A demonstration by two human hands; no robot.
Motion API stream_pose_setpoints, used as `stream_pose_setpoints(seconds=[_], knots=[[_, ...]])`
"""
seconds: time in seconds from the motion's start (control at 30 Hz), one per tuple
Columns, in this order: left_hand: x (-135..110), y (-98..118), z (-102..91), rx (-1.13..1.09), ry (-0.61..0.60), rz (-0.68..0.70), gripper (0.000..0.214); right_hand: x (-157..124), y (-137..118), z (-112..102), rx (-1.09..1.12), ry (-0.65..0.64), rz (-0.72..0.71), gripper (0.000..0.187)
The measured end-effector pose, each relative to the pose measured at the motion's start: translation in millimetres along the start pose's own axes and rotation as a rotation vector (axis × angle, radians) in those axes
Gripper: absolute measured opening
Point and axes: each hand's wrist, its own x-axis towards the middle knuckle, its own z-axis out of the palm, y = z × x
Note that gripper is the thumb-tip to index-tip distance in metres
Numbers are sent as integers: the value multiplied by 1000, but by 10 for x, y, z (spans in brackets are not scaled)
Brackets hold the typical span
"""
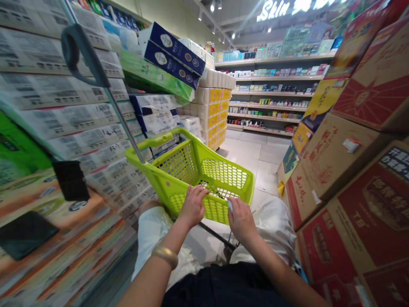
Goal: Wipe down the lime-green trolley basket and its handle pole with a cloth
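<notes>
A lime-green plastic mesh shopping basket (179, 164) sits low in front of me on a wheeled frame, and a grey telescopic pull handle (72, 51) rises from it to the upper left. My left hand (193, 207) lies curled over the basket's near rim, with a gold bangle (164, 257) on that wrist. My right hand (242, 221) is also at the near rim, pinching a small white item (230, 206) whose nature I cannot tell. The basket's inside looks bare where the mesh shows.
Wrapped toilet-paper packs (79, 115) stand stacked high along the left. Large red-and-tan cartons (345, 204) tower on the right. Between them a tiled floor (252, 157) runs ahead to shelves of boxed products (271, 91). My white trousers (275, 226) are directly below the basket.
</notes>
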Motion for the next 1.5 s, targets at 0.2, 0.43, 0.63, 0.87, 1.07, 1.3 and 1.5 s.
stream_pose_setpoints(seconds=[0.2, 0.43, 0.63, 0.87, 1.07, 1.3, 1.5], knots=[[-117, 23, -38, -24, 25, -7, 49, -186, -113, -37, 7, 5, -12, 37], [-202, 75, -49, -19, 36, -10, 49, 119, -482, 69, -96, -59, -115, 33], [-111, -8, -62, 1, -29, -5, 53, 367, -571, 148, -157, -131, -114, 24], [81, 104, 58, 2, -87, -36, 52, -9, 125, -103, -240, -68, 16, 33], [223, 218, 153, -11, -129, -11, 55, -85, 401, -158, -272, -20, 44, 34], [325, 189, 166, 9, -186, 14, 56, -169, 382, -117, -311, 9, 42, 31], [291, 80, 144, 107, -192, -22, 59, -2, -7, -59, -297, -141, 62, 34]])
